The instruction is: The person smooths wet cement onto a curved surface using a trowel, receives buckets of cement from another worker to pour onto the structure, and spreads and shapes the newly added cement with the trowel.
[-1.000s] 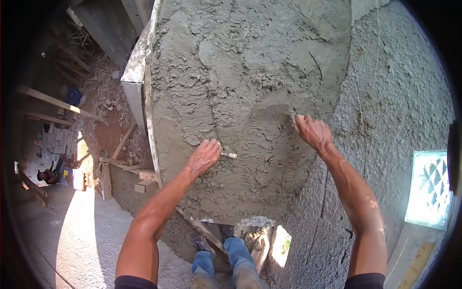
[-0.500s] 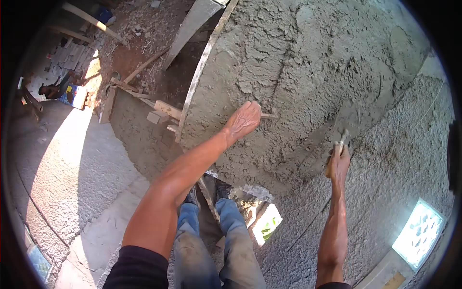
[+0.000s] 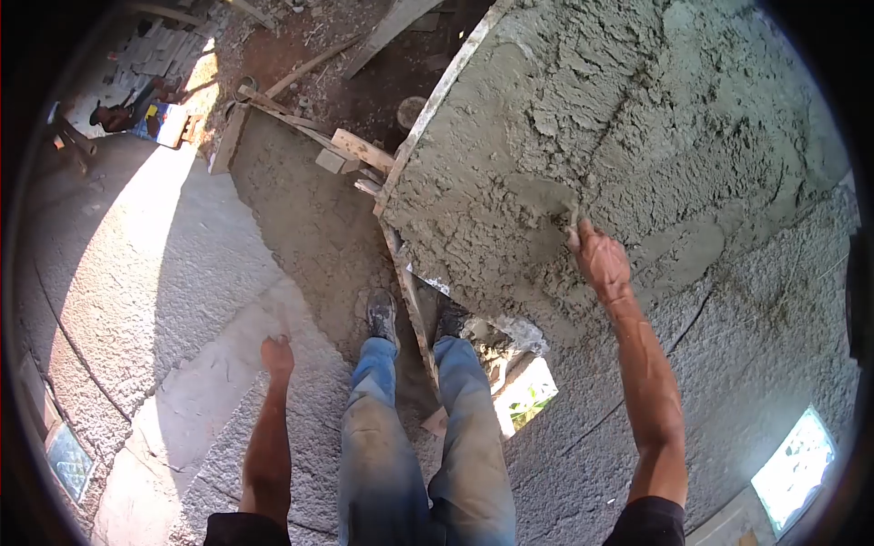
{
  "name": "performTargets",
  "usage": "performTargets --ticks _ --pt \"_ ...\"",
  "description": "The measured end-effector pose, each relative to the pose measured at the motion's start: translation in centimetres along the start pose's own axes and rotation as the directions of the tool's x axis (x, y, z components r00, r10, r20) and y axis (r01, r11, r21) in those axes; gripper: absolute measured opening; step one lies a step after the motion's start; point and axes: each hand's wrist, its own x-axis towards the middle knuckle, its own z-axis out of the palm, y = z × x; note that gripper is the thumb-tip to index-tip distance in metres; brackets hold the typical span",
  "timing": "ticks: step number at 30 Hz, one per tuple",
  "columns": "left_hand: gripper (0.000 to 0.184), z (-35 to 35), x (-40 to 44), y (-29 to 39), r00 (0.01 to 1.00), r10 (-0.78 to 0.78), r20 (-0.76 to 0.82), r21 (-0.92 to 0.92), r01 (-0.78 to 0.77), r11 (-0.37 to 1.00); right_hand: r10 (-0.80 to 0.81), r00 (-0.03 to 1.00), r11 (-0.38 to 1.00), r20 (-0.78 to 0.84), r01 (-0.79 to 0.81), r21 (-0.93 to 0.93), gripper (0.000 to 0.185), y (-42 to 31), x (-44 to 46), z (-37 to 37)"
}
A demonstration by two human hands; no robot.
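Note:
My right hand [image 3: 603, 259] grips a mortar-covered trowel [image 3: 574, 215], whose blade lies against the wet grey mortar [image 3: 619, 127] on the raised surface in the middle. Around the blade the mortar is partly smoothed, and rougher lumps stand above and to the right. Down at the left, my left hand [image 3: 278, 355] is closed over the pale, rough wall area. A faint, blurred shape shows by its fingers, and I cannot make out what it is.
A wooden edge board [image 3: 442, 94] borders the mortar. My legs, in jeans [image 3: 378, 428], stand beside a narrow plank. A bright opening [image 3: 528, 400] lies to their right. Wood pieces [image 3: 362, 148] jut out on the left. Another person [image 3: 118, 116] is at the upper left.
My left hand has swung from over the mortar down to the lower left. My right hand has moved left and slightly up with the trowel. The view has shifted, showing my shoes.

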Motion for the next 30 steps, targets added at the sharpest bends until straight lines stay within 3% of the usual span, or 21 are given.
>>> performTargets --ticks 2,3,7,9,12,13,14,15,17,19,20,21,22,23,24,25,26,27,28,29,30 --pt "0.037 -0.3 -1.2 -5.1 0.994 -0.107 0.005 -0.011 0.107 0.994 0.231 0.972 0.966 0.045 -0.235 0.106 0.035 3.6 1.7 -9.4" --pt "0.038 0.2 -2.0 -6.6 0.988 -0.157 0.000 -0.048 0.157 0.987 0.163 0.979 0.986 -0.122 -0.159 0.042 0.039 6.1 2.1 -11.8" --pt "0.043 2.7 -1.3 -12.5 0.945 -0.325 0.046 -0.102 0.328 0.939 0.138 0.949 0.977 -0.282 -0.178 -0.119 0.048 11.8 3.8 -16.5" --pt "0.041 3.8 1.2 -15.8 0.916 -0.398 -0.043 -0.309 0.367 0.877 0.261 0.934 0.965 -0.245 -0.253 0.067 0.051 12.0 3.3 -17.0" --pt "0.040 -0.2 5.0 -14.8 0.926 -0.342 0.160 -0.416 0.378 0.827 0.461 0.837 0.880 -0.295 -0.388 0.276 0.050 13.7 1.8 -16.9" --pt "0.038 1.0 6.5 -15.6 0.917 -0.397 0.026 -0.567 0.341 0.750 0.612 0.766 0.675 -0.197 -0.376 0.636 0.047 13.9 1.5 -16.7" --pt "0.047 1.2 7.9 -16.2 0.969 -0.247 -0.008 -0.516 0.208 0.831 0.705 0.708 0.351 -0.045 -0.293 0.890 0.045 13.9 1.6 -16.4" --pt "0.056 2.1 8.4 -15.7 0.954 -0.297 0.047 -0.527 0.277 0.804 0.575 0.818 0.141 0.029 -0.134 0.981 0.041 13.7 1.9 -15.7" --pt "0.071 2.2 6.0 -13.0 0.950 -0.257 0.175 -0.476 0.310 0.823 0.490 0.864 -0.065 0.112 -0.092 0.994 0.042 8.4 3.4 -14.2" --pt "0.083 2.7 -0.9 -7.4 0.967 0.022 0.253 -0.500 0.111 0.859 0.336 0.921 -0.095 0.195 -0.173 0.980 0.043 2.6 4.5 -9.6" --pt "0.088 2.8 -5.4 -4.7 0.940 -0.041 0.338 -0.386 0.178 0.905 0.287 0.915 -0.106 0.282 -0.263 0.959 0.046 -1.8 3.8 -6.5" --pt "0.091 -0.9 -9.0 -0.3 0.812 0.075 0.579 -0.423 0.221 0.879 0.290 0.895 0.076 0.339 -0.375 0.924 0.050 -4.5 3.1 -2.1" --pt "0.093 2.6 -12.9 -1.0 0.823 0.029 0.567 -0.242 0.133 0.961 0.282 0.886 0.210 0.367 -0.431 0.878 0.054 -6.9 1.8 2.4" --pt "0.095 1.2 -16.0 1.5 0.712 -0.077 0.698 -0.052 0.157 0.986 0.302 0.867 0.263 0.396 -0.475 0.840 0.059 -8.5 0.0 6.5" --pt "0.092 2.5 -19.9 1.4 0.772 -0.039 0.634 0.002 0.049 0.999 0.219 0.905 0.418 0.366 -0.426 0.803 0.061 -8.0 -2.3 10.8" --pt "0.090 3.7 -23.0 1.3 0.819 0.006 0.573 0.064 -0.053 0.997 0.206 0.922 0.736 0.328 -0.367 0.570 0.062 -2.9 -4.5 19.3" --pt "0.090 3.1 -24.4 1.8 0.806 0.000 0.591 0.065 -0.047 0.997 0.086 0.946 0.849 0.313 -0.234 0.474 0.061 -4.9 -8.7 17.0" --pt "0.083 2.1 -24.6 2.7 0.850 0.031 0.525 0.044 -0.064 0.997 -0.021 0.990 0.814 0.138 -0.063 0.578 0.062 -2.0 -12.7 21.5" --pt "0.076 2.1 -24.2 3.3 0.893 0.059 0.446 0.020 -0.076 0.997 0.074 0.963 0.832 0.260 -0.204 0.516 0.063 -1.6 -16.5 20.8" --pt "0.076 2.7 -23.5 3.4 0.889 0.054 0.455 0.011 -0.066 0.998 0.314 0.832 0.819 0.457 -0.481 0.313 0.059 0.3 -20.3 22.4" --pt "0.071 3.2 -23.2 3.1 0.878 0.015 0.478 -0.023 -0.005 1.000 0.316 0.814 0.834 0.487 -0.483 0.266 0.060 -0.4 -23.2 19.9"
